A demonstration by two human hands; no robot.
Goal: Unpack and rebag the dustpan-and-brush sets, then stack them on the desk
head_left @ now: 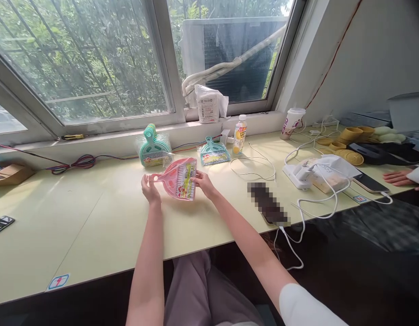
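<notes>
A pink mini dustpan and brush set (171,180) in clear wrap, with a printed label along its wide edge, is held between my two hands just above the table. My left hand (151,190) has its fingers closed at the handle end. At the label edge, my right hand (203,182) grips the set from the right. Behind it stands a stack of wrapped green dustpan sets (155,147) against the wall below the window. A single teal dustpan set (213,151) lies to the right of that stack.
A drink bottle (240,135), a paper cup (292,123) and a white power strip (297,175) with loose cables stand to the right. A phone (268,203) lies near the front edge (202,247). Another person's hand (397,177) rests at the far right.
</notes>
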